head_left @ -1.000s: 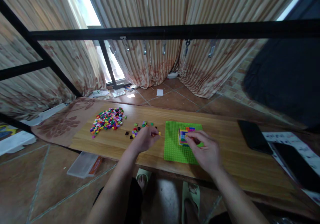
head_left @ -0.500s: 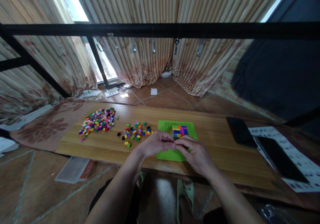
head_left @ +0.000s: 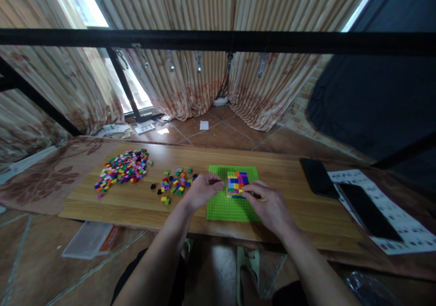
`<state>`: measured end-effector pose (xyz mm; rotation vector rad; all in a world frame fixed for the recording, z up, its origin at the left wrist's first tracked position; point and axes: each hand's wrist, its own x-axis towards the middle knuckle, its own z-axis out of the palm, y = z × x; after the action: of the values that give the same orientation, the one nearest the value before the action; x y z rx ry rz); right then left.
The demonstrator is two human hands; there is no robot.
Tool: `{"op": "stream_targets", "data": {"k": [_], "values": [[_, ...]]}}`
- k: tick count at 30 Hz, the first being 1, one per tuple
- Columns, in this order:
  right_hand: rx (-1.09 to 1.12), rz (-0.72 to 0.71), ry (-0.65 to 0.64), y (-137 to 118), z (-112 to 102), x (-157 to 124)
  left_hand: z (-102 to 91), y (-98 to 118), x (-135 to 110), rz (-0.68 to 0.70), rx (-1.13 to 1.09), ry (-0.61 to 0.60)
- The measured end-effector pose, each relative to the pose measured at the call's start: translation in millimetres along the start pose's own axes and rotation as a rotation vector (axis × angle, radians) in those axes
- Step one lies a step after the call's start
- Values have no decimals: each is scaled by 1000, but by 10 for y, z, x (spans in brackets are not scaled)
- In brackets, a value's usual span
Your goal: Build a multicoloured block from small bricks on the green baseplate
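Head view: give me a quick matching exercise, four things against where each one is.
1. Right hand
2. Printed sheet
3. Brick stack
4. Larger brick pile

A. On the green studded baseplate
B. At the stack's near right corner
C. Toward the left end of the wooden tabletop
D. Partly under a flat black device

Pairs: 1-B, 2-D, 3-A, 4-C

Two hands [head_left: 200,191] [head_left: 270,203], one green baseplate [head_left: 218,210], one brick stack [head_left: 235,181]; one heap [head_left: 124,167] and one scatter of bricks [head_left: 166,186] nearer the tabletop's [head_left: 282,169] left edge; two black slabs [head_left: 316,176] [head_left: 368,211] and one printed sheet [head_left: 410,228] nearer its right
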<state>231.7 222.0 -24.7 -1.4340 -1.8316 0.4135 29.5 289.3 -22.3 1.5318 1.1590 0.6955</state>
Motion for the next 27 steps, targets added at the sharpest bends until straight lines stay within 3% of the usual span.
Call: {"op": "stream_targets", "data": {"k": [10,22,27], "values": [[-54,-69,44,63,170,42,180,-46,66,53,-66,-41],[-11,-53,64,60,222,51,313,1,52,-44,-55,106],[-28,-18,81,73,223,52,336,37,44,-86,-29,112]]}}
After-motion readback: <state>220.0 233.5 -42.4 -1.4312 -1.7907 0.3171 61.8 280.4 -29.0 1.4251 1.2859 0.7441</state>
